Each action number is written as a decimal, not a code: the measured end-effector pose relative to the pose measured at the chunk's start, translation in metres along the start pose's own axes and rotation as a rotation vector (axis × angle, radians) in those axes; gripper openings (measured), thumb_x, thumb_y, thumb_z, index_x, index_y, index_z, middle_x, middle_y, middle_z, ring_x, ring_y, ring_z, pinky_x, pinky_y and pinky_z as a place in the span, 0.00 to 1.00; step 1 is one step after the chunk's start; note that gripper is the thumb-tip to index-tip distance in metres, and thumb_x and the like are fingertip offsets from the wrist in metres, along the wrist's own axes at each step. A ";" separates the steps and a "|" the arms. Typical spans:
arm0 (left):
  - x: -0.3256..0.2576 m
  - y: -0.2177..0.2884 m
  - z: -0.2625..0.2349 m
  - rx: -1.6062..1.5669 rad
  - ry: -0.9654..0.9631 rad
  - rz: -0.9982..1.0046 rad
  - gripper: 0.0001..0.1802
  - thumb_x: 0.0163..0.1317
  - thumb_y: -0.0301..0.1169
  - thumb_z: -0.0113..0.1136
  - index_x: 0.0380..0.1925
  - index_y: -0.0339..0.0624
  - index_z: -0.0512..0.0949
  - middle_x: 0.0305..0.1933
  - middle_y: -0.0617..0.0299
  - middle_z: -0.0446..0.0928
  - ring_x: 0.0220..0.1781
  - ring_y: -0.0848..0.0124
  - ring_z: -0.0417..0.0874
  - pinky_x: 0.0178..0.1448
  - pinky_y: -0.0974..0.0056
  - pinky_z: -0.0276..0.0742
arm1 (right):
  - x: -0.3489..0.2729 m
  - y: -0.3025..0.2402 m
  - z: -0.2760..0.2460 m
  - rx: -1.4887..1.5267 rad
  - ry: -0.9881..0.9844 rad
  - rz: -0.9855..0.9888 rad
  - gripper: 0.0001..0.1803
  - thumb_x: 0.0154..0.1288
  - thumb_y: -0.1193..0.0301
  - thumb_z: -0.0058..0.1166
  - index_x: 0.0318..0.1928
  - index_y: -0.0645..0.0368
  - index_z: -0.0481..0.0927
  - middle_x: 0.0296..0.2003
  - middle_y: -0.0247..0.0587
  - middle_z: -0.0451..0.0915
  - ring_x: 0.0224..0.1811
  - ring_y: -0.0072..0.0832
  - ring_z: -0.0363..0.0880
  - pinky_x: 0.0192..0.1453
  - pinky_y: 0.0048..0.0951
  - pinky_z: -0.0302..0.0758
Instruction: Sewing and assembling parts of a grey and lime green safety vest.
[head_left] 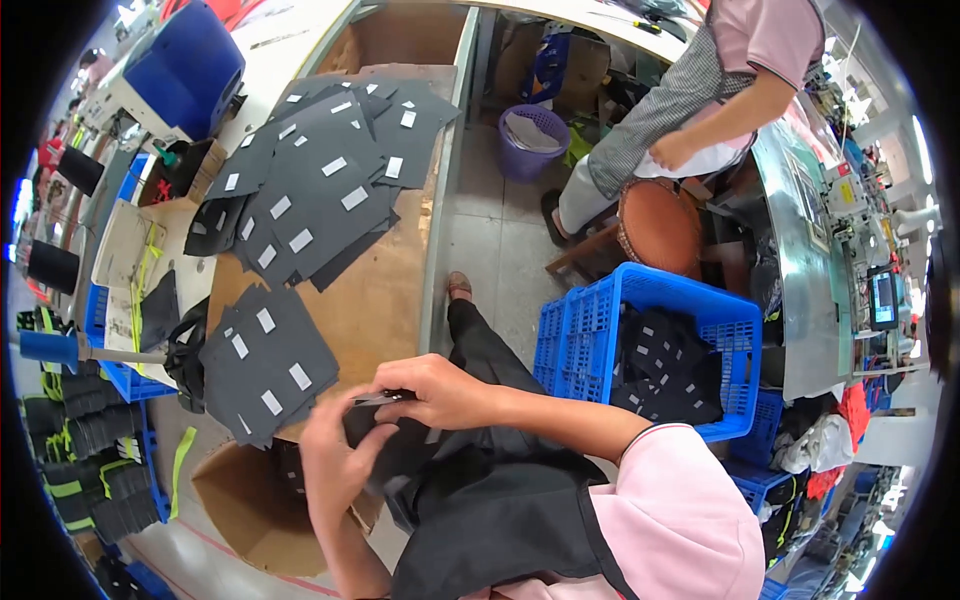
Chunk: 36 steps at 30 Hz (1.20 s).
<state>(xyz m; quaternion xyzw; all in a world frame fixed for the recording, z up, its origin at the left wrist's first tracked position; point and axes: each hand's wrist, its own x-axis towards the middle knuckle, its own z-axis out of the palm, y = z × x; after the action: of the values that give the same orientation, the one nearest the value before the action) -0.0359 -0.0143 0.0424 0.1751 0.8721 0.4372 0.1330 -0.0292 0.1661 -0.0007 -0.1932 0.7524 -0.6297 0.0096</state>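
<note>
Both hands meet in front of my black apron, at the near end of the wooden table. My left hand [335,450], slightly blurred, is closed on the edge of a dark fabric piece [400,445] that hangs below the fingers. My right hand [435,392] is closed at the top of that piece. A small dark item with a shiny edge [385,397] shows at its fingertips, too small to name. Left of the hands lies a stack of dark grey fabric pieces with white labels [270,360]. Beyond it spreads a larger pile of similar labelled pieces [310,180].
A cardboard box [240,520] stands below the table's near end. To the right, blue plastic crates [590,340] hold labelled dark pieces. Farther off are a round brown stool [660,228], a seated co-worker [690,130] and a purple basket [515,160]. A blue-capped machine [185,65] is at left.
</note>
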 end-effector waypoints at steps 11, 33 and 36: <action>-0.029 -0.042 0.016 -1.203 0.281 -0.383 0.12 0.60 0.28 0.60 0.41 0.33 0.77 0.39 0.59 0.80 0.39 0.74 0.79 0.45 0.69 0.75 | -0.011 -0.030 0.018 -0.536 0.208 -0.116 0.18 0.49 0.73 0.63 0.43 0.56 0.76 0.32 0.39 0.73 0.25 0.34 0.74 0.28 0.30 0.70; -0.048 -0.058 -0.019 -1.281 0.280 -0.361 0.12 0.60 0.30 0.58 0.40 0.33 0.78 0.38 0.60 0.80 0.38 0.73 0.80 0.45 0.68 0.75 | 0.043 -0.036 0.039 -0.515 -0.033 -0.232 0.12 0.48 0.73 0.62 0.36 0.54 0.78 0.26 0.36 0.72 0.22 0.33 0.73 0.26 0.30 0.69; -0.033 -0.071 -0.034 -1.270 0.248 -0.377 0.13 0.62 0.30 0.57 0.42 0.33 0.76 0.41 0.60 0.79 0.42 0.74 0.78 0.48 0.68 0.73 | 0.070 -0.027 0.046 -0.617 -0.101 -0.326 0.12 0.48 0.74 0.62 0.36 0.55 0.79 0.26 0.37 0.73 0.23 0.33 0.74 0.26 0.30 0.70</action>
<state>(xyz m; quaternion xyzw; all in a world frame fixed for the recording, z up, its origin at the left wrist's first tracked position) -0.0324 -0.0919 0.0069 -0.1438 0.4701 0.8514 0.1831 -0.0745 0.0981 0.0315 -0.3355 0.8649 -0.3558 -0.1128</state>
